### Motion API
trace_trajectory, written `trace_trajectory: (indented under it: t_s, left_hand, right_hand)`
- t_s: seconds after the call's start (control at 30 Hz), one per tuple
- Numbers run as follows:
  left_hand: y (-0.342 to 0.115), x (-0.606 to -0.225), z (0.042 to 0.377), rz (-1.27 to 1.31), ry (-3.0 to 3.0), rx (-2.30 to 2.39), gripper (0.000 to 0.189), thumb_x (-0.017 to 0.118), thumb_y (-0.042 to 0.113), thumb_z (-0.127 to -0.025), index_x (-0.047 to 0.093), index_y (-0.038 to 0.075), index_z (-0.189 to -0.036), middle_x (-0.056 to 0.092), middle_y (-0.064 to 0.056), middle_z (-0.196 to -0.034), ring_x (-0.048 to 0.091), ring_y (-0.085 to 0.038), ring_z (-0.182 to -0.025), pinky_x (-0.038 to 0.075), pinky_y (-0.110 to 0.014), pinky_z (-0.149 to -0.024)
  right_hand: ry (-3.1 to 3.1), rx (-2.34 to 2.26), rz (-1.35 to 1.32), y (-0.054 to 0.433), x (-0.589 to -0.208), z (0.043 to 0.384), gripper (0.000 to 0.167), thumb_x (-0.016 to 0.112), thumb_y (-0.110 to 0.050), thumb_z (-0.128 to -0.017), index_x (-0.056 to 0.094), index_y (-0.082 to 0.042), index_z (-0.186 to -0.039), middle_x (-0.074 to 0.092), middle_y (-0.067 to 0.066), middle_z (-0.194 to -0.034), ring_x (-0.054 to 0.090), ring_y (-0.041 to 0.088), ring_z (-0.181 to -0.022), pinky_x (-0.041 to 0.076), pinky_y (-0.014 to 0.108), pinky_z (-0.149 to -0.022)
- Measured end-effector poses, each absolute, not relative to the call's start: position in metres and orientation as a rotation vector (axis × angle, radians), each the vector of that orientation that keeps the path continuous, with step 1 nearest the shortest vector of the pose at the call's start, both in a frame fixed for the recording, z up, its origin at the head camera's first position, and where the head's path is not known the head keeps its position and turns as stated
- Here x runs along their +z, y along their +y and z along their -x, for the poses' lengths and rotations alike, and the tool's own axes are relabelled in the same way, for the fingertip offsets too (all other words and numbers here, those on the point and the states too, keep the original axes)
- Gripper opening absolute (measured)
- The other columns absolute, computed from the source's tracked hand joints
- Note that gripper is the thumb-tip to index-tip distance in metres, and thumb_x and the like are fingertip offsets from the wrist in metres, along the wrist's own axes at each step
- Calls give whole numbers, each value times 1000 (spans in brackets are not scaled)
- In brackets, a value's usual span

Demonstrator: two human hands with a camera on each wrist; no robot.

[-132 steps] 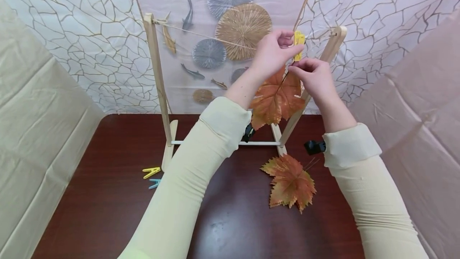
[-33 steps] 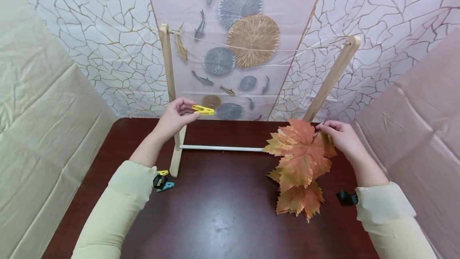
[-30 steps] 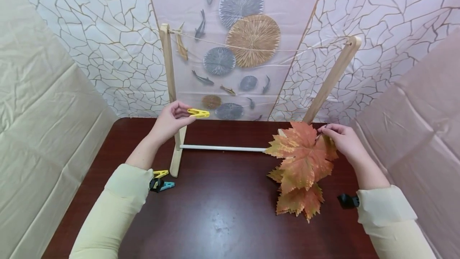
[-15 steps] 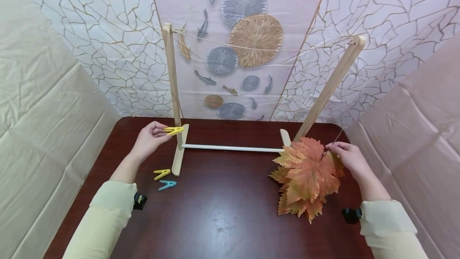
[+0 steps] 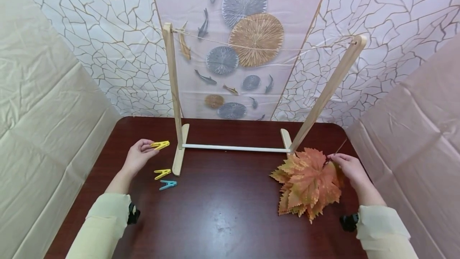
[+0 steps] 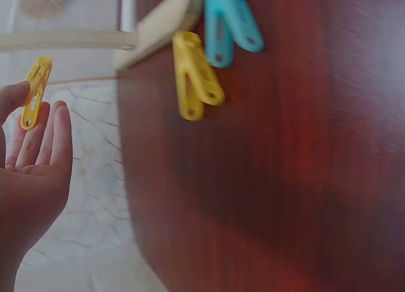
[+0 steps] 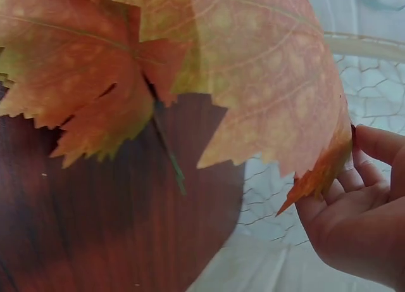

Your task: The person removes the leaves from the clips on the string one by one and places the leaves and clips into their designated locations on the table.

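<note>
My left hand [image 5: 138, 157] pinches a yellow clothespin [image 5: 159, 145] between thumb and fingers, left of the wooden frame. In the left wrist view the held clothespin [image 6: 37, 92] stands on end at the thumb tip. A second yellow clothespin [image 5: 162, 174] and a blue clothespin [image 5: 167, 185] lie on the table close by. At the right, my right hand [image 5: 350, 167] pinches the stem of an orange artificial maple leaf [image 5: 312, 179]. That leaf overlaps another leaf [image 5: 282, 176] beneath it; in the right wrist view the lower leaf [image 7: 82, 70] lies on the table, stem showing.
A wooden frame stands at the back, with a left post [image 5: 173, 87], a right post [image 5: 327, 91] and a white crossbar [image 5: 233, 148]. A thin string [image 5: 215, 43] runs between the post tops. Beige cloth walls [image 5: 46, 103] flank the dark table [image 5: 223, 195].
Both hands have come down from the string, the clothespin and leaf still in them. The left hand has moved left toward the table; the right has lowered its leaf over the other one.
</note>
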State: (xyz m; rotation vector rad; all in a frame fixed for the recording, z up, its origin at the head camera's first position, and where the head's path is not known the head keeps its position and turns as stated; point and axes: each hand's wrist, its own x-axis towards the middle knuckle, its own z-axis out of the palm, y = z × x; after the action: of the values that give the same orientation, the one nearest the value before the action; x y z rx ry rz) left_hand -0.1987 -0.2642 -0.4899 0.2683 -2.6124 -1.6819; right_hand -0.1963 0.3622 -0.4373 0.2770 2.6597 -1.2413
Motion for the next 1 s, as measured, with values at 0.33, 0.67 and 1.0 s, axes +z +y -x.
trace_trajectory:
  t_s: [0.33,0.67,1.0]
  left_hand:
    - [-280,-522,186,-442,-2681,-1629,43,64,18,-87,47,-5,-120,64,-16,-109,50,13,-73,44,-11,-67]
    - [-281,-541,176,-574,-2726,-1587,42,65,18,-86,48,-4,-118,64,-21,-110,49,4,-73,41,-15,-64]
    - [-280,-550,173,-570,-2777,-1465,41,66,16,-85,51,-7,-115,60,-25,-107,62,-16,-83,43,-15,-64]
  right_hand:
    - [2554,-1259,-349,369,-461,192,54,35,-34,-100,47,10,-128,58,15,-117,48,-6,-79,48,22,-70]
    - [2472,-1294,-391,371,-483,189,51,34,-30,-100,45,11,-129,56,23,-121,54,3,-86,51,33,-79]
    - [2422,-1274,-459,371,-498,187,59,31,-34,-100,36,13,-135,37,34,-137,45,43,-118,46,51,-94]
